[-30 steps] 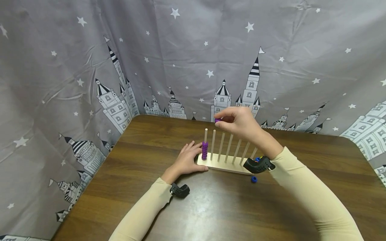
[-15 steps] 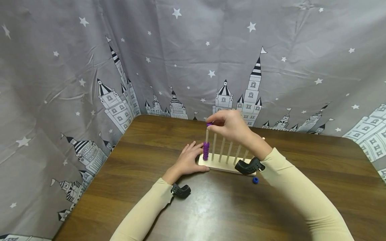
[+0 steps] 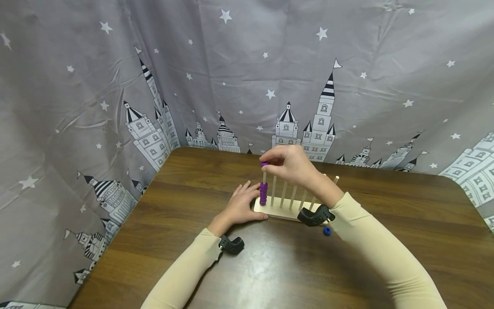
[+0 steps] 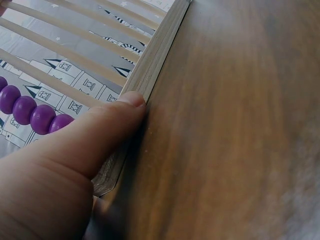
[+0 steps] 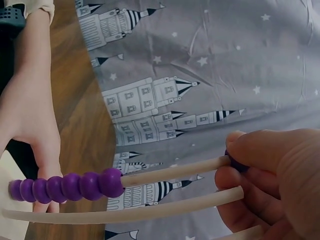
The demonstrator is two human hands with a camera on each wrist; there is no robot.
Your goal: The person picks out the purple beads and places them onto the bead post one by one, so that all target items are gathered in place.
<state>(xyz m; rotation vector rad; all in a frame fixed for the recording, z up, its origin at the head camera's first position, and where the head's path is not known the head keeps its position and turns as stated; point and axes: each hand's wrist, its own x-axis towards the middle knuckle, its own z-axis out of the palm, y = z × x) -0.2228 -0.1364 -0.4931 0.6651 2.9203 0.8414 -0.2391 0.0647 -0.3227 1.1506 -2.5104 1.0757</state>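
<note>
A pale wooden peg stand [image 3: 283, 213] has a row of several upright pegs. On its leftmost peg sits a stack of several purple beads [image 3: 263, 194]. My right hand [image 3: 293, 165] pinches another purple bead [image 5: 237, 162] between thumb and fingers at that peg's tip. In the right wrist view the tip meets the bead; how far it enters is hidden by the fingers. My left hand [image 3: 240, 205] rests at the stand's left end, fingers straight and spread. Its thumb [image 4: 107, 127] presses along the front edge of the base.
One blue bead [image 3: 327, 231] lies on the brown wooden table [image 3: 193, 189] near the stand's front right corner. My right forearm covers the area behind the stand's right end. A grey curtain [image 3: 227, 68] printed with castles and stars hangs behind the table.
My right hand has moved left and slightly down, bringing the pinched purple bead onto the tip of the leftmost peg. My left hand stays in place on the stand.
</note>
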